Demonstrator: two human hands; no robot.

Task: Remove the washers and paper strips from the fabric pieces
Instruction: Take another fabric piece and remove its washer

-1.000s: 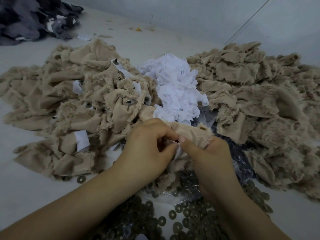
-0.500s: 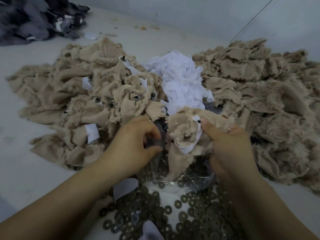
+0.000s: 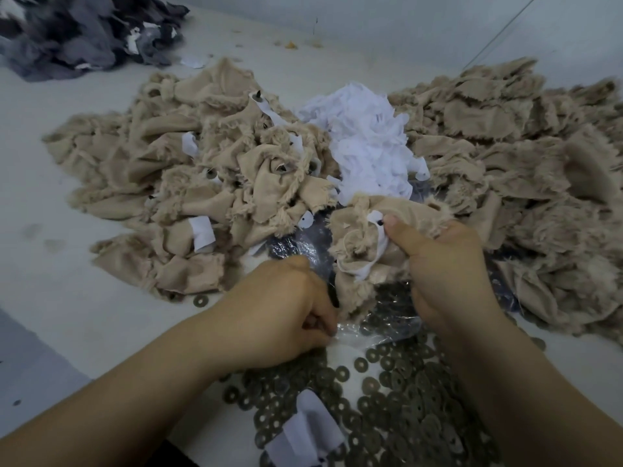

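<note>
Right hand [image 3: 448,274] grips a beige fabric piece [image 3: 367,237], thumb pinning its paper strip [image 3: 374,227] for removal; left hand [image 3: 286,311], fingers curled, hovers over loose washers [image 3: 387,399], contents unclear.

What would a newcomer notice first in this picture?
Probably the white paper heap in the middle, bright between two piles of beige fabric. Next, the right hand gripping a fabric piece with a paper strip, and the dark washers spread below the left hand.

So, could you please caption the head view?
Right hand holds a fabric piece; left hand over washers.
</note>
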